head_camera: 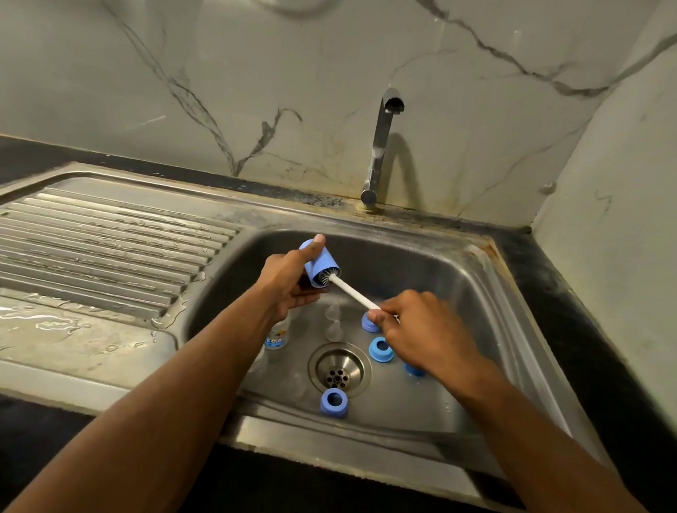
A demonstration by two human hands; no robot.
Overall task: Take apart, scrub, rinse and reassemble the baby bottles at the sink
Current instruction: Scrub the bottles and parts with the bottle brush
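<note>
One blue cap [321, 264], cylindrical, brush [352, 291] bristles inside open end.

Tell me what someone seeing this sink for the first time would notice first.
Over the middle of the steel sink, the left hand grips a blue bottle cap while the right hand pinches a white-handled brush whose bristles sit inside the cap. Below, blue rings lie scattered round the drain, and the tap behind is not running.
</note>
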